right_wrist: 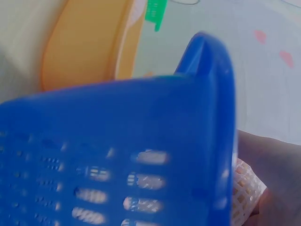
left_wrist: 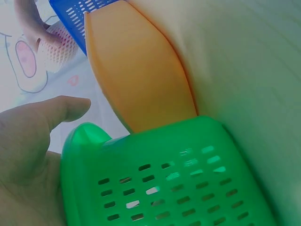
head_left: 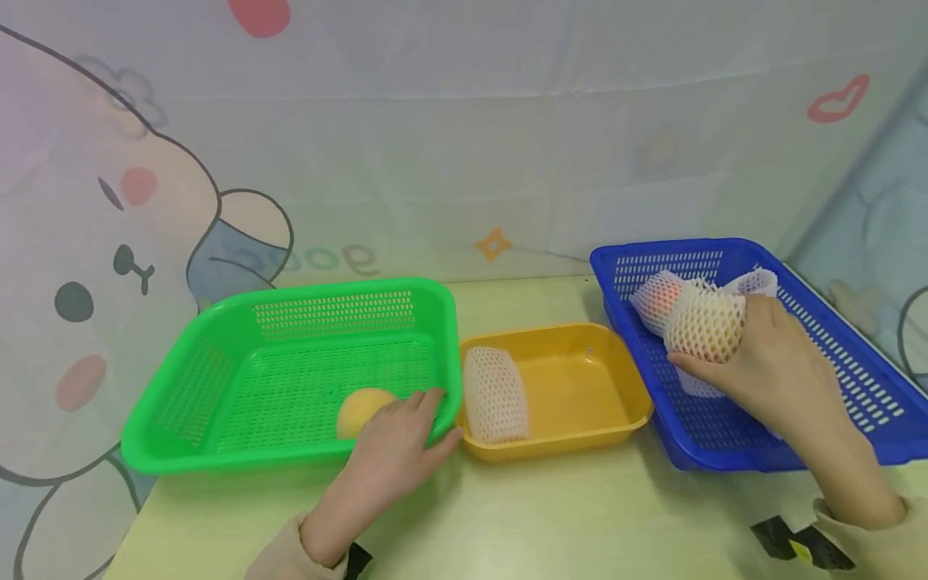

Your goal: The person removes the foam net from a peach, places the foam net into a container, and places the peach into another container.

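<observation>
- The person's right hand [head_left: 786, 370] is over the blue basket [head_left: 739, 459], its grip curled round a netted fruit [head_left: 703, 326] whose yellow shows through white mesh; a pinkish fruit [head_left: 658, 300], netted too, lies just beside it.
- The left hand [head_left: 395, 443] lies across the near right corner of the green basket [head_left: 239, 461], beside a bare yellow fruit [head_left: 362, 409] inside; from here I can't tell whether they touch.
- The left wrist view shows that hand's thumb standing wide of the green wall, a loose grip, though the rim hides its fingers.
- The right wrist view is mostly blue wall, with white mesh peeping through the slots and more beside the hand.
- Only the head view looks down into the orange tray [head_left: 580, 387], between the baskets on the table [head_left: 544, 515], where a white foam net [head_left: 496, 395] lies along the left side; both wrist views catch the tray's outer wall.
</observation>
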